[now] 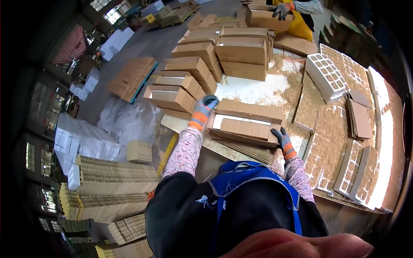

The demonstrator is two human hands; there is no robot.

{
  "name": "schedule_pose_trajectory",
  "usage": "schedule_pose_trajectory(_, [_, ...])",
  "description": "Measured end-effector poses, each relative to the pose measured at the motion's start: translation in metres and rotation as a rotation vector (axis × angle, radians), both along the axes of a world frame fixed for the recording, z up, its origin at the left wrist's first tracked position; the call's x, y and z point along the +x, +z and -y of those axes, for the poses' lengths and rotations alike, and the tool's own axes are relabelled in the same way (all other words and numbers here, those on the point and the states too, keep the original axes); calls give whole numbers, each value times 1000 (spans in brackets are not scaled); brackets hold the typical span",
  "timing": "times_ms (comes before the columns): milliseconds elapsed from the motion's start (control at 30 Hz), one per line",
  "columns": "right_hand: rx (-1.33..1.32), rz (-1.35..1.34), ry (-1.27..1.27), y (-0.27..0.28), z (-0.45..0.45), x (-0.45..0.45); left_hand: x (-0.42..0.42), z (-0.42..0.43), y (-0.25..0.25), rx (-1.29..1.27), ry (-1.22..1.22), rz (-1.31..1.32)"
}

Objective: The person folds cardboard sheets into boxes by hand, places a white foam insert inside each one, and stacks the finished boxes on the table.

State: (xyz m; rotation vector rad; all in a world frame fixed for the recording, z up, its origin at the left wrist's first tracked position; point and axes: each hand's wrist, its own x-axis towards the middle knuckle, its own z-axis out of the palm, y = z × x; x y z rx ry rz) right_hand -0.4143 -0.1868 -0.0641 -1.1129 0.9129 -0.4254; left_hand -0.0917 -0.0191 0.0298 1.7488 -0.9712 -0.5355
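Observation:
An open cardboard box (245, 136) lies in front of me at the table's near edge. Inside it are white foam and a brown cardboard piece (244, 127). My left hand (206, 106), in a grey and orange glove, is closed at the box's back left corner; some of its fingertips are hidden. At the right end, my right hand (282, 140) in a matching glove grips the box wall, thumb side at the rim. Flat cardboard sheets (243, 147) are stacked under the box's near side.
Several filled open boxes (176, 98) stand in rows at the left and back. On the right are a white foam tray (327, 77), sawdust-covered trays (331, 148) and cardboard pieces (359, 118). Another person's gloved hand (282, 10) holds a box at the back. Stacked cardboard (116, 174) stands at lower left.

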Motion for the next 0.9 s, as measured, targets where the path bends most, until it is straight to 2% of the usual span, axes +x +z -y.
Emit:
schedule_pose_trajectory(33, [-14, -14, -13, -3, -3, -1, 25, -13, -25, -140, 68, -42])
schedule_pose_trajectory(100, [42, 116, 96, -28, 3, -4, 13, -34, -17, 123, 8, -546])
schedule_pose_trajectory(133, [137, 115, 108, 6, -5, -4, 10, -34, -34, 69, -235, -725])
schedule_pose_trajectory(167, [136, 114, 98, 7, -4, -4, 2, -35, -51, 216, -130, -953])
schedule_pose_trajectory(233, [-32, 103, 194, 5, -6, -6, -13, -19, -31, 408, -213, -412])
schedule_pose_trajectory(267, [162, 108, 175, 8, -2, -4, 2, -16, -44, 413, -223, -417])
schedule_pose_trajectory(300, [163, 98, 169, 11, -3, 0, 19, -14, -70, 445, -279, -466])
schedule_pose_trajectory(367, [221, 168, 91, 11, -9, 4, 30, -17, -87, 479, -336, -534])
schedule_pose_trajectory(400, [126, 176, 128, -3, -11, 4, 30, -24, -82, 398, -314, -457])
schedule_pose_trajectory(433, [144, 158, 106, -2, -19, 5, 29, -32, -84, 324, -299, -387])
schedule_pose_trajectory(467, [36, 165, 66, 0, -29, 5, 29, -38, -94, 244, -300, -616])
schedule_pose_trajectory(500, [-76, 171, 25, 7, -39, 9, 24, -40, -76, 246, -302, -678])
schedule_pose_trajectory(533, [-45, 201, -7, 28, -46, 14, 29, -38, -87, 242, -302, -643])
schedule_pose_trajectory(633, [218, 287, -205, 19, -34, 15, 38, -22, -98, 193, -331, -595])
schedule_pose_trajectory(667, [-198, 187, -137, -5, -25, 5, 42, -7, -91, 124, -346, -555])
schedule_pose_trajectory(700, [42, 267, -215, -16, -8, 8, 48, 12, -73, 253, -322, -618])
schedule_pose_trajectory(733, [-179, 250, -152, 15, -3, 28, 62, 33, -68, 253, -286, -685])
schedule_pose_trajectory(767, [-683, 53, -60, -21, 26, 25, 74, 56, -53, 202, -290, -645])
schedule_pose_trajectory(800, [-566, 161, -139, -25, 49, 43, 87, 79, -44, 178, -238, -763])
schedule_pose_trajectory(833, [-395, 390, -136, -44, 84, 58, 108, 101, -62, 16, -267, -822])
schedule_pose_trajectory(867, [-149, 244, -241, -11, 97, 86, 127, 116, -62, 9, -258, -783])
schedule_pose_trajectory(900, [-707, 25, -68, -4, 113, 107, 135, 133, -54, -2, -109, -1004])
